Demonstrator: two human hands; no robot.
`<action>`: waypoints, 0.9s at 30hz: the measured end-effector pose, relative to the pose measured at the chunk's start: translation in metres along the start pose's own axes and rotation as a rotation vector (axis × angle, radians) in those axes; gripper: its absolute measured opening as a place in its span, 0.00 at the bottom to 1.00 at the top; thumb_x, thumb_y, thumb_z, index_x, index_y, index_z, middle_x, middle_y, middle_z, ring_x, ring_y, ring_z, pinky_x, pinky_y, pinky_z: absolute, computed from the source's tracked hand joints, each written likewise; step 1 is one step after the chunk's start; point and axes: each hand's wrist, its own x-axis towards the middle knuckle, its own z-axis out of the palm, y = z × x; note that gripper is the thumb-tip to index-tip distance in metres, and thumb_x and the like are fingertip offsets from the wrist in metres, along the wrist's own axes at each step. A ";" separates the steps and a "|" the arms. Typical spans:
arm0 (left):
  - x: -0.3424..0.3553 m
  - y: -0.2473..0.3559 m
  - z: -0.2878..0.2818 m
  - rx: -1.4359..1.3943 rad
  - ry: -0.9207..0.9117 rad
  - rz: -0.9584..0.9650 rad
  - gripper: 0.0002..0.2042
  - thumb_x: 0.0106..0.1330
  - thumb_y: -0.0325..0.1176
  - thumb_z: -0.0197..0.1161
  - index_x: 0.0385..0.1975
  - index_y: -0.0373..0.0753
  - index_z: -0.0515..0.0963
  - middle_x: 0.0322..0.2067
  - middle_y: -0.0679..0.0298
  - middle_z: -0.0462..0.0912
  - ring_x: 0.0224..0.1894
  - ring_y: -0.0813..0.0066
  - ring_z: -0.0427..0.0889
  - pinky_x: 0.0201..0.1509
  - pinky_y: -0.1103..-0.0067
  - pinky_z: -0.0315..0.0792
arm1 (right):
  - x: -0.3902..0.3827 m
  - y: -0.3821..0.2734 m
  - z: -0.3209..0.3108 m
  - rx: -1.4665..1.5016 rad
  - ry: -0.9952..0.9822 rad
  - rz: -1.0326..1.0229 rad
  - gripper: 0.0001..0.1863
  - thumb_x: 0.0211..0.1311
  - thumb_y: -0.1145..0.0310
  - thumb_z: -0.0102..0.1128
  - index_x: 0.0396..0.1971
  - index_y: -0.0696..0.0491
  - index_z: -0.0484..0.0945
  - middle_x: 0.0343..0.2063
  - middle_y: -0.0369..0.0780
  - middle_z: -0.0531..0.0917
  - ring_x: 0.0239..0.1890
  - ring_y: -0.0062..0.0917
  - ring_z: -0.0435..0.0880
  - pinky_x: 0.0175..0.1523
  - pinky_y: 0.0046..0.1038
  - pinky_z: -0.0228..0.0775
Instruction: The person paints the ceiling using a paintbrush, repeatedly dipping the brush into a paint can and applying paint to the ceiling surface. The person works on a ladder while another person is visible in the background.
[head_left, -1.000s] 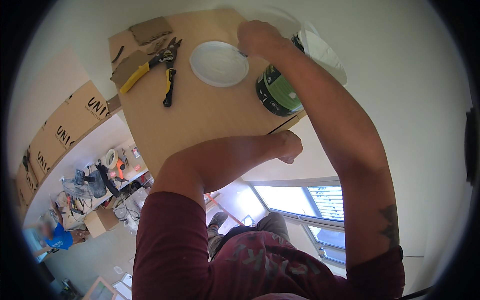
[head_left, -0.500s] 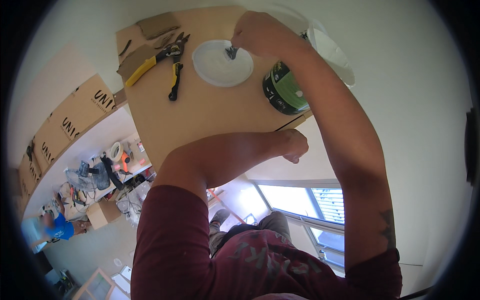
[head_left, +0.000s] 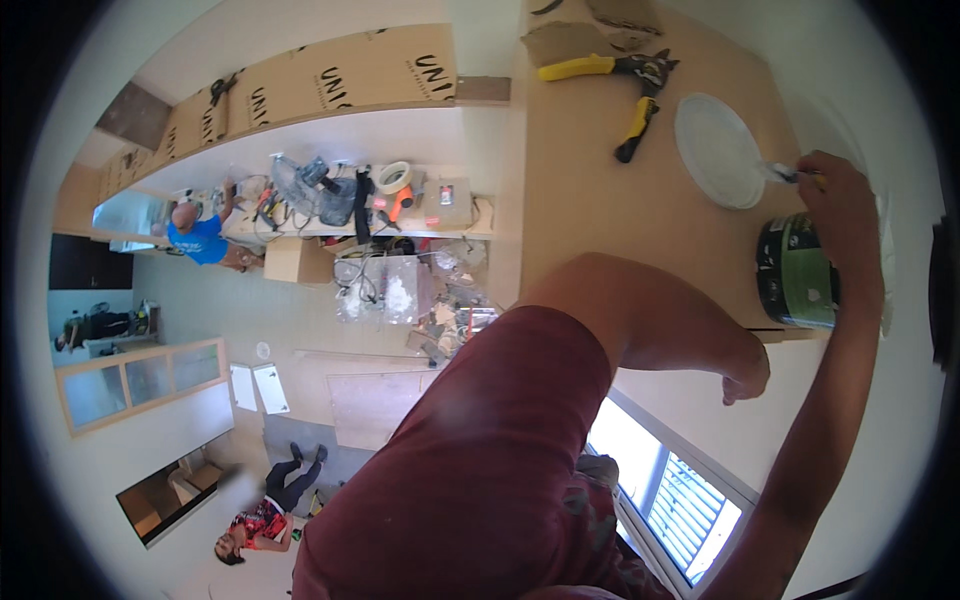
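Near tub (head_left: 775, 262) w/ printed green label (head_left: 808, 288), R hand (head_left: 836, 200) has grip clamped on tool (head_left: 784, 174), L hand's (head_left: 746, 370) unclear.

From my station I count one pair of yellow-handled snips (head_left: 646, 72), one small hand tool (head_left: 783, 174), one round white lid (head_left: 718, 145), one green-and-black bucket (head_left: 797, 265), two larger cardboard scraps (head_left: 566, 43), one cardboard box (head_left: 290, 261) and two white panels (head_left: 270, 388).
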 end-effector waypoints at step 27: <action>0.007 -0.001 0.005 0.097 0.003 -0.036 0.16 0.69 0.46 0.60 0.47 0.44 0.87 0.50 0.56 0.87 0.55 0.55 0.83 0.61 0.61 0.76 | -0.091 -0.029 0.085 1.874 0.342 0.464 0.22 0.81 0.66 0.51 0.66 0.62 0.67 0.37 0.36 0.74 0.35 0.18 0.71 0.38 0.20 0.65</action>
